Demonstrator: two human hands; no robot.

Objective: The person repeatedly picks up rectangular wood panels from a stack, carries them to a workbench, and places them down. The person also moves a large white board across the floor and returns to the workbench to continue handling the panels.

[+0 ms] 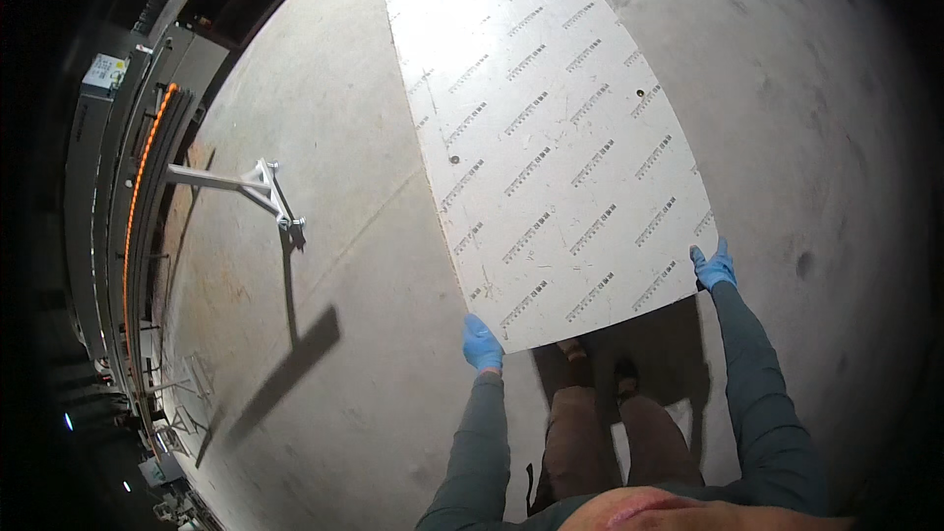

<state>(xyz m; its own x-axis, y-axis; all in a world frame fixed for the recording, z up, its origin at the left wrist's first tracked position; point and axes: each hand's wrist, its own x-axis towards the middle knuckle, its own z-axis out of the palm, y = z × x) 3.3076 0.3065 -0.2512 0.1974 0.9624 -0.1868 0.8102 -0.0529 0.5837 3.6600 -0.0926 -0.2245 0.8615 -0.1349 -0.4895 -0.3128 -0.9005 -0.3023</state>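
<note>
A long white panel [551, 187], printed all over with slanting rows of dark marks, stretches away from me and runs out of the top of the view. In a blue glove, my left hand [482, 342] is closed on the panel's near left corner. My right hand [716, 264], gloved the same way, grips the near right corner, its thumb showing over the edge. The fingers beneath the panel are hidden on both sides. A shadow under the near edge shows the panel is held off the floor. Two small dark spots mark its surface.
At the left stands a long grey machine [108, 187] with an orange strip [147, 177] along it. A pale metal support arm [221, 180] juts from it over the concrete floor [364, 383], casting a long shadow. My legs [580, 433] are behind the panel's near edge.
</note>
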